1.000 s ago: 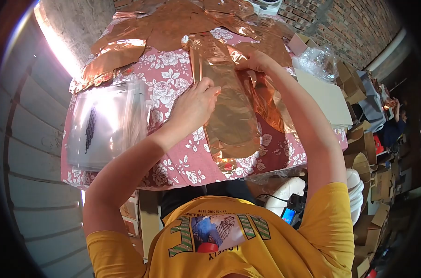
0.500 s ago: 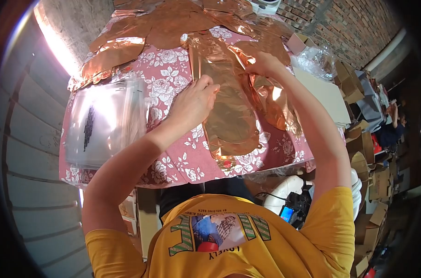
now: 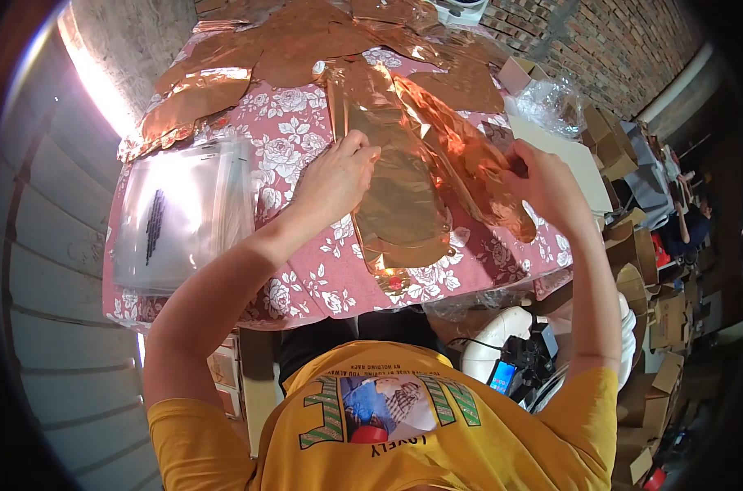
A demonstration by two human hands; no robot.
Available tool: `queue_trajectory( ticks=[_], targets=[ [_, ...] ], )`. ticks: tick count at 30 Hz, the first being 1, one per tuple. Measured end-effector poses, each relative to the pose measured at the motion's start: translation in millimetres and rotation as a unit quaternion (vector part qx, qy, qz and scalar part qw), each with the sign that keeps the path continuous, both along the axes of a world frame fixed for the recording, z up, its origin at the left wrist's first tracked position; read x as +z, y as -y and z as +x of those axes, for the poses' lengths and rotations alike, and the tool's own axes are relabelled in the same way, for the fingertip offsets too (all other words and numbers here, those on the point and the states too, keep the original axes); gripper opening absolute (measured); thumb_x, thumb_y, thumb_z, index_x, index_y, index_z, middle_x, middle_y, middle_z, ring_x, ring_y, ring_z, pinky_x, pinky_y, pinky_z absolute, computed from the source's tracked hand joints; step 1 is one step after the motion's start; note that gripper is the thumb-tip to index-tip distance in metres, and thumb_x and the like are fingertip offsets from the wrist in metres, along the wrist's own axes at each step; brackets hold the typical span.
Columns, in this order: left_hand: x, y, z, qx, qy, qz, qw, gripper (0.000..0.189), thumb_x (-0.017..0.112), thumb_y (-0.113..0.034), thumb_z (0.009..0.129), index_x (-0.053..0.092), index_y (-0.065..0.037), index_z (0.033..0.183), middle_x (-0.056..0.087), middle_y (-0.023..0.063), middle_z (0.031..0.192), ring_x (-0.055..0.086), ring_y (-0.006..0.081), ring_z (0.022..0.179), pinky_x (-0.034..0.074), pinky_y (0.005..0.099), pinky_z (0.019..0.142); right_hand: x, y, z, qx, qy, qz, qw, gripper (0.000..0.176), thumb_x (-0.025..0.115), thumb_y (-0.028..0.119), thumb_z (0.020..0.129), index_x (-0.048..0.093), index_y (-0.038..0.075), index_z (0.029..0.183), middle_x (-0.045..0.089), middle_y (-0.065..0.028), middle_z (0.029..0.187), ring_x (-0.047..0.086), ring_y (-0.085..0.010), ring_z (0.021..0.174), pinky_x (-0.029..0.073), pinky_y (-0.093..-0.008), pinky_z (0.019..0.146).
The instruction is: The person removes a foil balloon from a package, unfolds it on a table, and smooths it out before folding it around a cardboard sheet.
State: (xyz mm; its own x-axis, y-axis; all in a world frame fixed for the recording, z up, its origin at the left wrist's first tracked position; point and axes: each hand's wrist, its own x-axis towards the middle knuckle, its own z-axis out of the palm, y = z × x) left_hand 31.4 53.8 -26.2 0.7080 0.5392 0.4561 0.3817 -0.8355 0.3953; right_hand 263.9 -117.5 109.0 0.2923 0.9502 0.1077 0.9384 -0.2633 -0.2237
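Counter (image 3: 306,282), pink rose-print cloth, fills the middle of the frame and runs to the top edge.

Heap of rose-gold foil shapes (image 3: 298,41) is spread across the upper part of the counter, overlapping and creased.

Stack of clear plastic bags (image 3: 179,213) lies flat at left of centre, black print on the top one.

White card sheet (image 3: 572,159) and a crumpled clear wrapper (image 3: 551,102) sit at the right edge; cardboard boxes (image 3: 621,147) lie beyond, off the counter.

Flat foil piece (image 3: 400,204), long and rounded at the near end, lies at centre of the frame, running from the heap down toward the near counter edge.

Foil strip (image 3: 457,139), second length, lifts off the cloth just right of the flat piece and slants toward the right of the frame.

Left hand (image 3: 335,180): fingers bunched on the left edge of the flat foil piece. Pinching or only pressing it down, cannot tell.

Right hand (image 3: 551,184): grip closed on the lower end of the foil strip, holding it raised.

Handling, judged: the foil looks very light, limp, slick and quick to crease or tear. Best taken at an edge or seam with flat fingertips, the other hand pinning the rest to the cloth.
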Motion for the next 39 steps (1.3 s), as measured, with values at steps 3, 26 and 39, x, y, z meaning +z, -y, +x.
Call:
queue_trajectory(
  ticks=[3, 26, 39],
  targets=[
    [-1, 0, 0, -0.003, 0.004, 0.008, 1.0, 0.026, 0.053, -0.015, 0.096, 0.062, -0.006, 0.12, 0.052, 0.0069, 0.116, 0.061, 0.0271, 0.101, 0.052, 0.0396, 0.082, -1, 11, -33, -0.003, -0.038, 0.054, 0.998, 0.02, 0.065, 0.021, 0.086, 0.062, 0.002, 0.094, 0.069, -0.0178, 0.083, 0.068, -0.0357, 0.079, 0.051, -0.0445, 0.073],
    [4, -19, -3, -0.026, 0.089, -0.211, 0.973, 0.043, 0.046, -0.021, 0.102, 0.036, -0.009, 0.143, 0.058, 0.013, 0.112, 0.062, 0.0274, 0.102, 0.048, 0.0363, 0.094, -91, -44, -99, 0.188, -0.283, 0.036, 0.94, 0.026, 0.062, 0.028, 0.094, 0.067, 0.004, 0.102, 0.071, -0.0142, 0.088, 0.07, -0.0264, 0.08, 0.052, -0.037, 0.075],
    [1, -17, -3, -0.039, 0.096, -0.201, 0.974, 0.038, 0.046, 0.0, 0.096, 0.049, -0.006, 0.133, 0.054, 0.0122, 0.117, 0.059, 0.0242, 0.109, 0.048, 0.0328, 0.096, -103, -38, -63, 0.309, -0.183, 0.133, 0.924, 0.017, 0.064, 0.012, 0.092, 0.065, 0.004, 0.107, 0.063, -0.0111, 0.104, 0.062, -0.0291, 0.099, 0.049, -0.0365, 0.084]
  ],
)
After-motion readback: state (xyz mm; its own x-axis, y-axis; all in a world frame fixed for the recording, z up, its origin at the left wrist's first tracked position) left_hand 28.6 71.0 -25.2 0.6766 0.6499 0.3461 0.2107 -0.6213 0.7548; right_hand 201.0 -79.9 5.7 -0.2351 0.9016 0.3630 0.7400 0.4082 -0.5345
